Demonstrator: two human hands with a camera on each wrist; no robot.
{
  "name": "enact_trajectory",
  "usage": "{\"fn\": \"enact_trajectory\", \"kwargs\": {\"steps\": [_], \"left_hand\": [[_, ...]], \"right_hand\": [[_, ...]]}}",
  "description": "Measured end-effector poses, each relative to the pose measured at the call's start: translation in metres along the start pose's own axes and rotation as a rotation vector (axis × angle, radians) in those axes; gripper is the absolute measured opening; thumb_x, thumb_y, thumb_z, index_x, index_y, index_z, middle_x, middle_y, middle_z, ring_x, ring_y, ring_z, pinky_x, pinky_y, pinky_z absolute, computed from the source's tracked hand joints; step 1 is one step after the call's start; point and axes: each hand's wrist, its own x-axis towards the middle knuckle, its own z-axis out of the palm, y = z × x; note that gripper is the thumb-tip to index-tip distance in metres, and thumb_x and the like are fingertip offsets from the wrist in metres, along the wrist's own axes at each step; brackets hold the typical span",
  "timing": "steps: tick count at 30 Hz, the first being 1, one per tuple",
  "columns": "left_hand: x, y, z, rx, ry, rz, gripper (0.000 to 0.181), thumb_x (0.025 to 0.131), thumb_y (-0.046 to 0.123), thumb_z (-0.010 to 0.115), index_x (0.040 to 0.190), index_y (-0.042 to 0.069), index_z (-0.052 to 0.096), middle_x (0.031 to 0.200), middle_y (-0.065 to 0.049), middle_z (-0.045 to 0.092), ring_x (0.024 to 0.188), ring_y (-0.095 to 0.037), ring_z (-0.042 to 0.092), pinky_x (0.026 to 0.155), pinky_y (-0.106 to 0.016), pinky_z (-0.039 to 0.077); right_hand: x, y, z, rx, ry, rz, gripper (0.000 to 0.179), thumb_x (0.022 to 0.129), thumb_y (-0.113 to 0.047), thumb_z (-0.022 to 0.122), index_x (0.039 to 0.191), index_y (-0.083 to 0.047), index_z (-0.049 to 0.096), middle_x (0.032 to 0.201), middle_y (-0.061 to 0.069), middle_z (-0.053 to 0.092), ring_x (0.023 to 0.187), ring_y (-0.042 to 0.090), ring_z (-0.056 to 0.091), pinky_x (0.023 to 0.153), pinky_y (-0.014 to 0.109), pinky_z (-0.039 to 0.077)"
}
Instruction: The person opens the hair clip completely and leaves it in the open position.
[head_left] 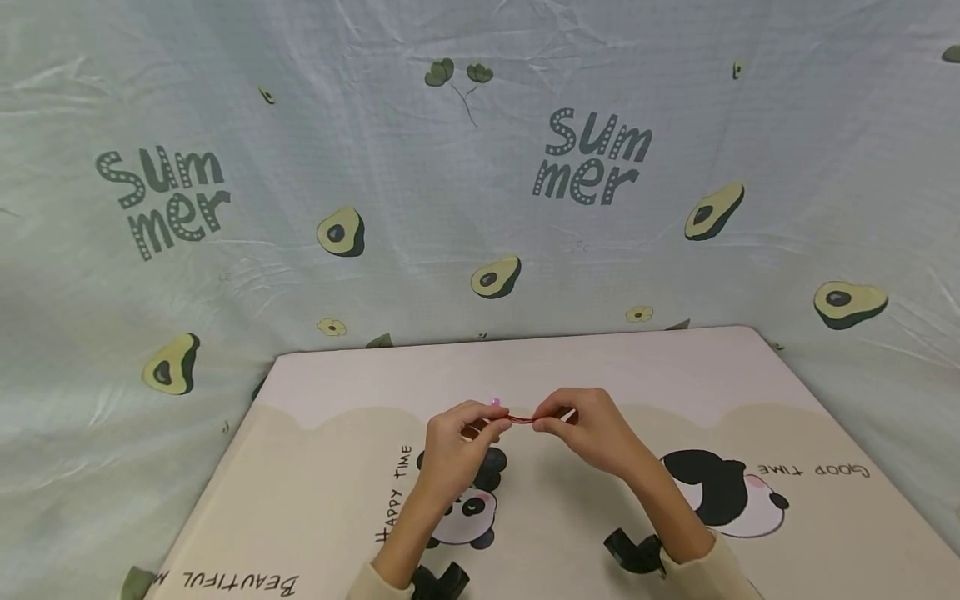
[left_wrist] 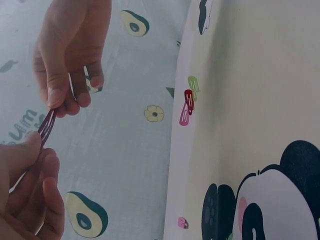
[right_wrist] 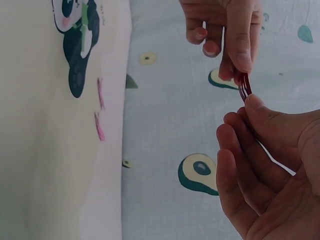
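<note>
A dark red snap hair clip [head_left: 521, 419] is stretched between the two hands above the far half of the table. My left hand [head_left: 467, 437] pinches one end between thumb and forefinger. At the other end, the thumb and forefinger of my right hand [head_left: 592, 427] pinch it too. Up close in the left wrist view, the clip [left_wrist: 47, 125] shows narrow metal strips with slots between them. The right wrist view has the same clip [right_wrist: 244, 88] running between the fingertips, which cover both its ends.
On the table [head_left: 322, 467], a green clip [left_wrist: 194, 85], a red clip [left_wrist: 188, 100] and a pink clip [left_wrist: 184, 117] lie close together. A small pink item [left_wrist: 183, 223] lies apart from them. Behind the table hangs an avocado-print cloth [head_left: 420, 183].
</note>
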Motion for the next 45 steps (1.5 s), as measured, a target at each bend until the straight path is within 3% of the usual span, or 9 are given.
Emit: {"fn": "enact_trajectory", "kwargs": {"steps": [8,13,21,34,45], "left_hand": [[-0.002,-0.001,-0.001,0.067,-0.022,0.108,0.014,0.086,0.012,0.082,0.101,0.011,0.081,0.092,0.0,0.079,0.074,-0.003,0.064,0.068,-0.023,0.06],[-0.002,-0.004,0.0,0.101,0.006,0.209,0.014,0.085,0.01,0.083,0.099,0.008,0.08,0.09,-0.001,0.078,0.071,-0.005,0.063,0.065,-0.02,0.058],[-0.002,-0.007,0.003,0.151,0.036,0.285,0.012,0.084,0.01,0.084,0.094,0.009,0.079,0.085,0.0,0.077,0.067,-0.004,0.062,0.061,-0.02,0.057],[0.0,-0.011,0.001,0.193,0.095,0.357,0.011,0.083,0.009,0.085,0.093,0.007,0.079,0.083,0.0,0.077,0.064,-0.006,0.063,0.06,-0.016,0.056],[0.001,-0.008,-0.006,0.179,0.097,0.37,0.01,0.085,0.009,0.084,0.094,0.01,0.08,0.084,0.001,0.077,0.065,-0.006,0.064,0.062,-0.013,0.054]], "right_hand": [[-0.004,0.004,0.0,0.005,-0.006,-0.013,0.004,0.091,-0.016,0.078,0.095,-0.013,0.079,0.089,-0.004,0.076,0.079,0.008,0.064,0.07,0.022,0.057],[-0.004,0.005,-0.001,0.01,-0.011,-0.031,0.006,0.091,-0.016,0.078,0.095,-0.012,0.079,0.09,-0.004,0.076,0.08,0.007,0.064,0.07,0.023,0.058],[-0.005,0.004,-0.003,-0.001,-0.012,-0.054,0.005,0.092,-0.016,0.077,0.095,-0.012,0.079,0.088,-0.007,0.075,0.078,0.004,0.063,0.068,0.022,0.057],[-0.006,-0.003,0.002,-0.019,0.062,-0.098,0.004,0.091,-0.016,0.079,0.094,-0.014,0.079,0.088,-0.008,0.076,0.078,0.002,0.064,0.07,0.023,0.058],[-0.006,-0.006,0.007,-0.106,0.21,-0.275,0.012,0.085,-0.008,0.084,0.093,-0.015,0.078,0.086,-0.009,0.074,0.075,0.0,0.063,0.065,0.02,0.057]]}}
